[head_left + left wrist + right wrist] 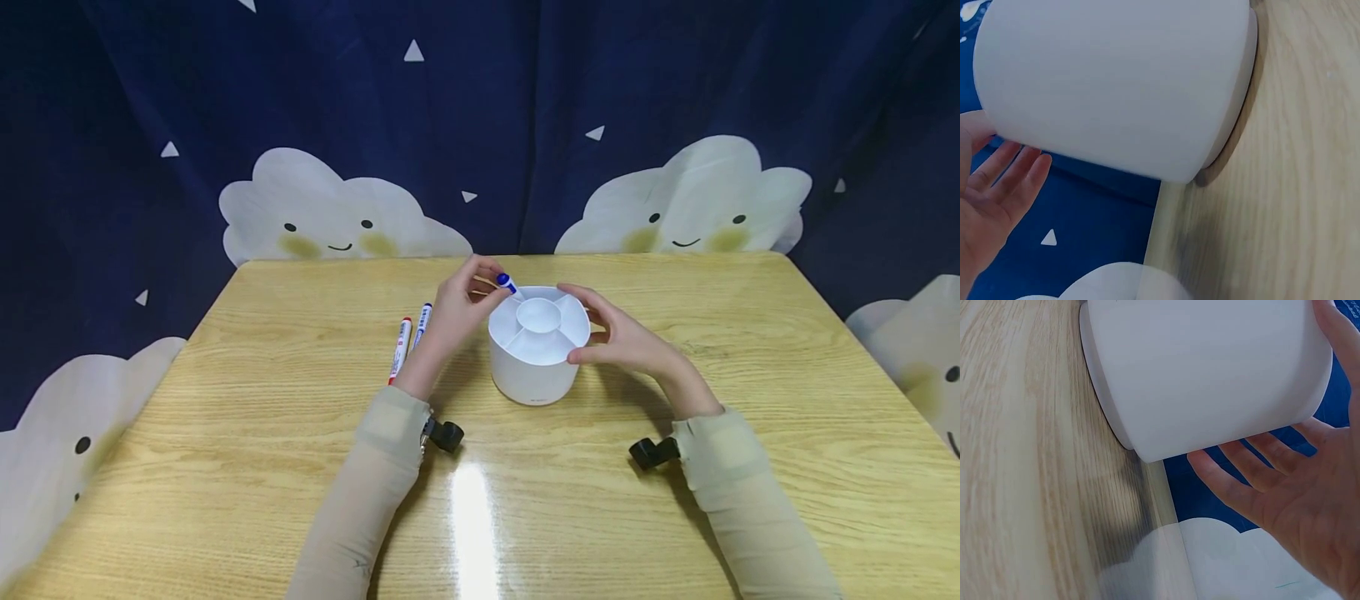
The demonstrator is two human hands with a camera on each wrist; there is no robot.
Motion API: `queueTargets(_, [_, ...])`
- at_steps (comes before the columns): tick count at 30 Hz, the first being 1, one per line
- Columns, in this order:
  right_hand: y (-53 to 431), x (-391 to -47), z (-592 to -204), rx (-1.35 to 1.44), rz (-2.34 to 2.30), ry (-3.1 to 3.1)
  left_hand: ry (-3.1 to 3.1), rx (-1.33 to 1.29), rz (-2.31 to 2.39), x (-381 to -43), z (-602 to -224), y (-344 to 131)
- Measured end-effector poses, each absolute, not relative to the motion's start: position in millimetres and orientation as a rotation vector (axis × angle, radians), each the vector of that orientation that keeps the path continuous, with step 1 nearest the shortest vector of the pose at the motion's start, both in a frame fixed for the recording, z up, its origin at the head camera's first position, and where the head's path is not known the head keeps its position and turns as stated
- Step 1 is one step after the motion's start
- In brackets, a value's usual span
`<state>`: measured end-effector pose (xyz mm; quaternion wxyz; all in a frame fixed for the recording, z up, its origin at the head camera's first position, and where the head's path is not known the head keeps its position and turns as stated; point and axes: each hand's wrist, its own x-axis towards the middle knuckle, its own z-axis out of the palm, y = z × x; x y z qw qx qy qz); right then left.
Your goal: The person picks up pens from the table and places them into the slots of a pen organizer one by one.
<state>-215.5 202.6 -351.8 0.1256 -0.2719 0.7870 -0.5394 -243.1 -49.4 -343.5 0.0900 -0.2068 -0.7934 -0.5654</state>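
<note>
A round white pen organizer (531, 379) stands upright on the table, with a central cup and several compartments around it. My left hand (459, 308) pinches a blue-capped marker (507, 284) at the organizer's back-left rim. The marker's cap points up and its lower end is down in a compartment. In the left wrist view the marker is hidden behind the organizer wall (1110, 81). My right hand (626, 335) holds the organizer's right side, thumb at the front rim and fingers behind, as the right wrist view also shows along its wall (1210, 375).
Left of the organizer, a red marker (401, 348) and a blue marker (423, 321) lie side by side on the wooden table (247, 417), partly behind my left forearm. A dark blue curtain (480, 108) with clouds hangs past the table's far edge.
</note>
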Motion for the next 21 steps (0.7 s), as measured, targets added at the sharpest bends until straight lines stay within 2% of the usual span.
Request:
queueTargets(11, [204.7,-215.2,-351.9,-0.79,-1.57,2.295,-2.341,-0.537,-1.547,-240.3,-340.9,-94.1])
queueTargets(21, [203.2,-216.2,-351.4,-0.81,-1.574,2.272,-2.648,-0.216,-1.333,-240.2,-349.7,-138.7])
